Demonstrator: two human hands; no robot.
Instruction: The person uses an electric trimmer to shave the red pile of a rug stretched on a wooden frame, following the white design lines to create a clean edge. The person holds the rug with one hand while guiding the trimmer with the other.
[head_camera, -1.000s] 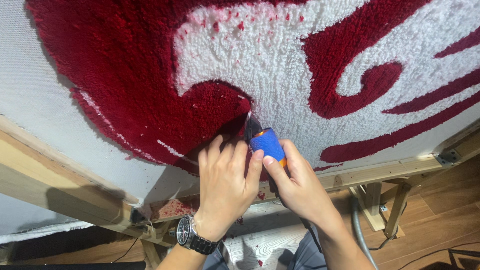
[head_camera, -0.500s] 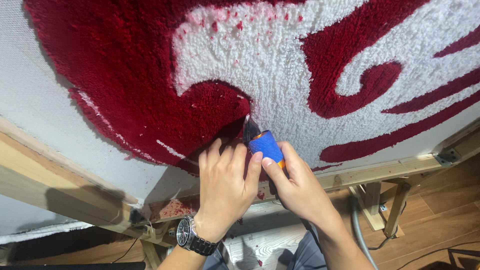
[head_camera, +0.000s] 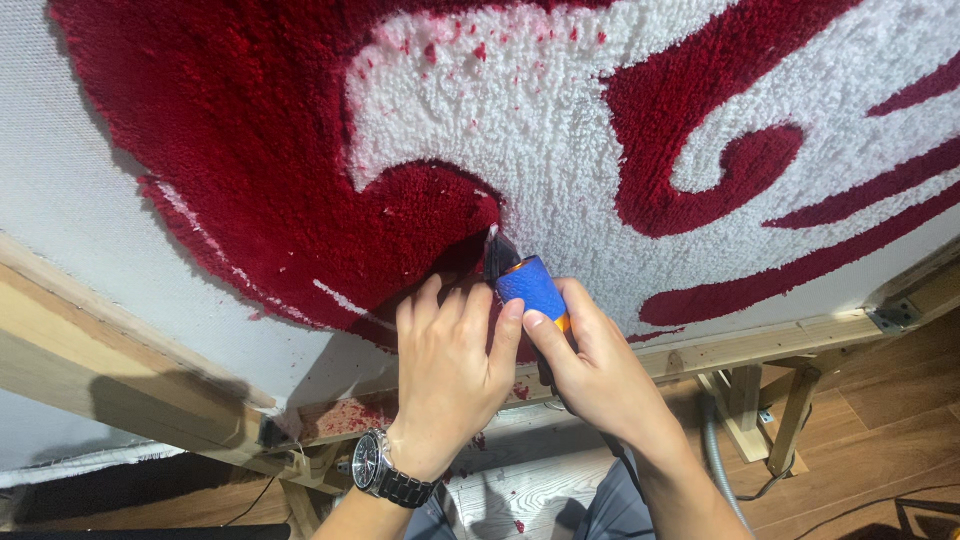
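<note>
Head camera looks down on a blue-and-orange hand tool (head_camera: 530, 285), and its dark tip is pressed right into the tufted rug (head_camera: 480, 110), at the spot where a lobe of deep red pile meets the white pile. The tool sits low in the rug's design, just above the bottom edge of the stretched cloth. The right hand (head_camera: 590, 370) is wrapped around the tool's body from below, thumb lying along the blue grip, fingers clenched on it. The left hand (head_camera: 450, 370) comes in beside it, fingers spread flat on the red pile just left of the tool, the thumb touching the blue grip; it steadies rather than grasps. A dark metal wristwatch (head_camera: 385, 475) sits on the left wrist.

Moving outward: the rug shows curling red bands on a white field, with red fluff specks scattered over the white near the top. The pile is worked into a pale backing cloth (head_camera: 70, 200) stretched on a wooden frame (head_camera: 760, 345), with a metal bracket at the right corner. Below, a grey hose (head_camera: 715, 460) drops away under the right forearm, over a wood floor (head_camera: 880, 430).
</note>
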